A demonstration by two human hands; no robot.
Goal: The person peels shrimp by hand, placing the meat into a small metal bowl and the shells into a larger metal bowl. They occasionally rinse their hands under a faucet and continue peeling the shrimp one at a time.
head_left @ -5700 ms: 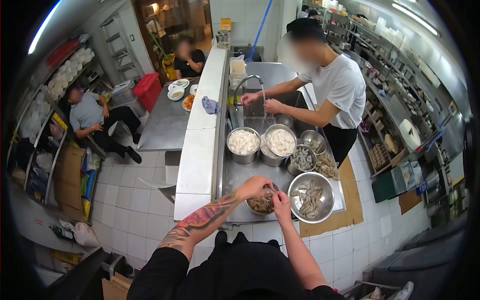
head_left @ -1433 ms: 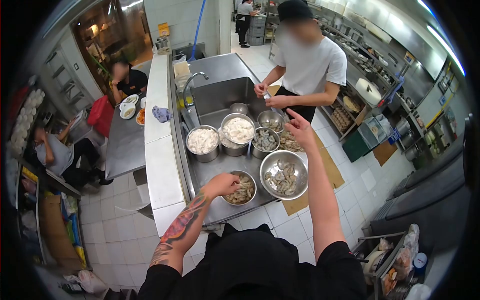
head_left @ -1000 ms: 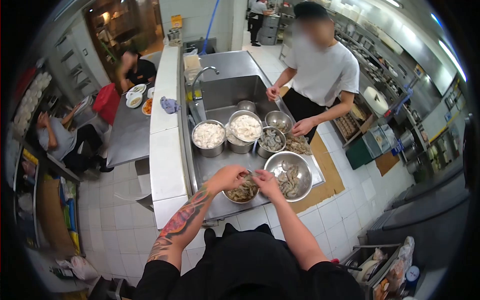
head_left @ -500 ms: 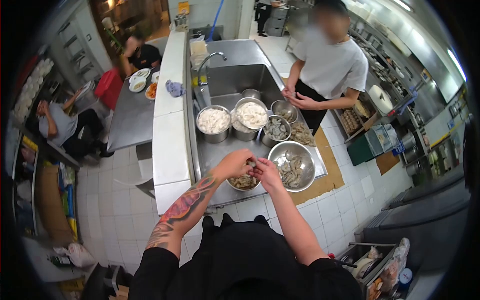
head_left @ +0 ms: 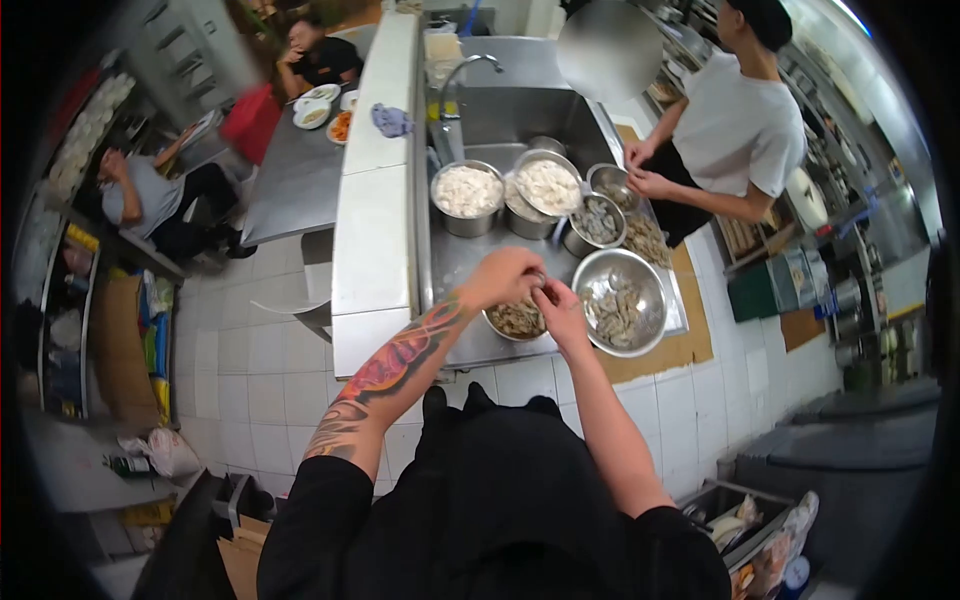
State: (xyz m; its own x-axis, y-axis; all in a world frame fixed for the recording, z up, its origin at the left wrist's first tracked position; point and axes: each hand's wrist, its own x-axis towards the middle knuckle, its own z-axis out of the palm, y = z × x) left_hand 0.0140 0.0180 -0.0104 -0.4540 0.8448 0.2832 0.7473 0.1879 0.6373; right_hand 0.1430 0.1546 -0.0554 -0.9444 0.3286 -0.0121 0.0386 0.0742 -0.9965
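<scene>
My left hand (head_left: 505, 277) and my right hand (head_left: 560, 308) meet above a small steel bowl (head_left: 515, 322) of shells and scraps. Both pinch a small shrimp (head_left: 538, 284) between their fingertips. Just to the right stands a larger steel bowl (head_left: 620, 302) with several raw shrimp in it. All of this rests on the steel counter (head_left: 460, 265) near its front edge.
Two pots of white peeled pieces (head_left: 467, 196) (head_left: 545, 190), two more bowls and a loose shrimp pile (head_left: 648, 240) sit behind. A co-worker in a white shirt (head_left: 735, 130) stands at the right by the sink (head_left: 520, 115). Two people sit at a table (head_left: 295, 180) left.
My right hand came back from the far shrimp pile to join my left over the small bowl. The camera view tilted, and the co-worker's hands left the pile.
</scene>
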